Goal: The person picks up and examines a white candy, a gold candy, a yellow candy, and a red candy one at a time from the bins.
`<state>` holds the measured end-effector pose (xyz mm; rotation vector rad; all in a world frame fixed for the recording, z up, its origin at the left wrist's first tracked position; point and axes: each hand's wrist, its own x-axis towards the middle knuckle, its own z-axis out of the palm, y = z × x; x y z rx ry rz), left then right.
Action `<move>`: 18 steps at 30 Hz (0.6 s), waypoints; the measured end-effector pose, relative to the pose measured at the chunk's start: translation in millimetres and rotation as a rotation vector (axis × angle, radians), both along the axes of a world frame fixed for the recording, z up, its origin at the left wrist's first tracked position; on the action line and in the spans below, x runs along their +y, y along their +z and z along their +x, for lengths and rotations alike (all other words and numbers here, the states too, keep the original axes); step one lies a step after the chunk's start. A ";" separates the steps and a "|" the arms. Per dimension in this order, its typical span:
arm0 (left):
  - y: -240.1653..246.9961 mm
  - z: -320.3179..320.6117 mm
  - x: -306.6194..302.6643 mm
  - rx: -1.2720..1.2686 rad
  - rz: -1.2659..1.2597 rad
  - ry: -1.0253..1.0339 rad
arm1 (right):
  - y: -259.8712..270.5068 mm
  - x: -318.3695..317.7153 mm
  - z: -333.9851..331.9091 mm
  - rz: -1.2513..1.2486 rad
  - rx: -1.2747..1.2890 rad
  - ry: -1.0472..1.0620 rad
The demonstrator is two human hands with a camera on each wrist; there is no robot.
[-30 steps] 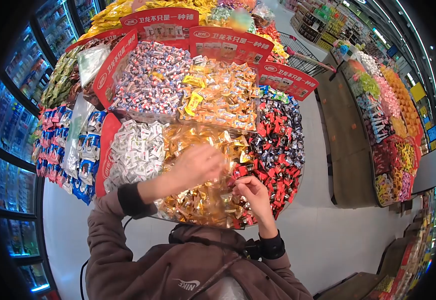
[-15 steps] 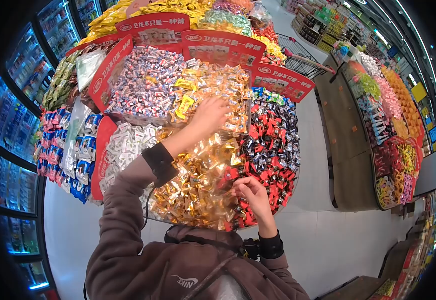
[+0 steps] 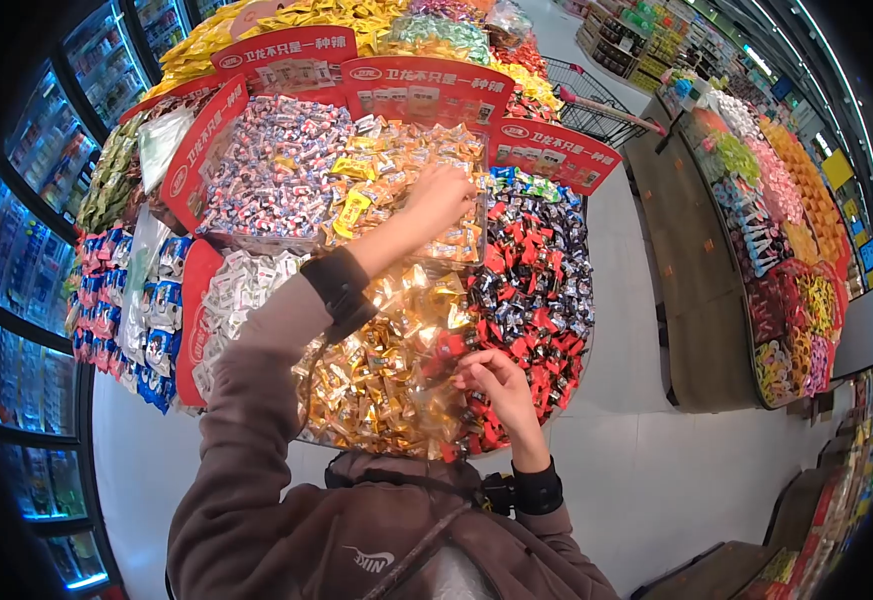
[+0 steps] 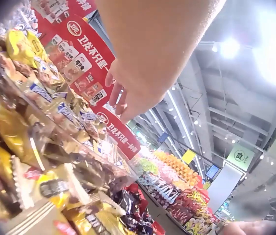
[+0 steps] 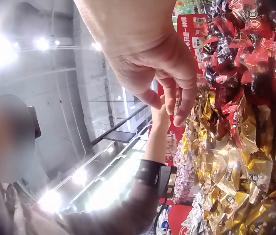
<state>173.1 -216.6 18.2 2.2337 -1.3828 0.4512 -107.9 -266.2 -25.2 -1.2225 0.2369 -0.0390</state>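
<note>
My left hand (image 3: 440, 197) is over the orange-wrapped candies (image 3: 426, 160) in the raised clear bin. Its fingers hang loosely bent in the left wrist view, with no candy visible in them. My right hand (image 3: 504, 396) stays low at the front, over the border of the gold-wrapped candies (image 3: 366, 385) and the red and black ones (image 3: 531, 330). Thumb and fingertips come together there, pinching the edge of a clear plastic bag (image 3: 434, 395). The film is faint against the gold wrappers, so most of its outline is hard to see.
White-wrapped candies (image 3: 241, 290) lie at the left and blue-and-white ones (image 3: 276, 165) behind them. Red sign boards (image 3: 426, 90) stand along the back. Fridges with glass doors (image 3: 31, 300) line the left; a shopping cart (image 3: 596, 100) stands behind the display.
My left hand has moved forward from beside my right hand to the orange candies, then slightly farther right in them. The right hand stays nearly in place. The head view has shifted slightly.
</note>
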 end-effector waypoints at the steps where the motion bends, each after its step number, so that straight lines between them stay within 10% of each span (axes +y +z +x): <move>1: -4.2 5.4 -9.4 0.048 0.047 0.020 | 1.0 -0.6 -1.3 0.003 -0.004 -0.002; 14: -23.4 15.5 -40.2 0.093 0.266 0.173 | 4.2 -9.8 -12.6 -0.005 -0.015 -0.032; 18: -16.1 17.5 -35.9 0.486 -0.138 0.126 | 10.7 -11.3 -13.7 -0.011 -0.002 -0.034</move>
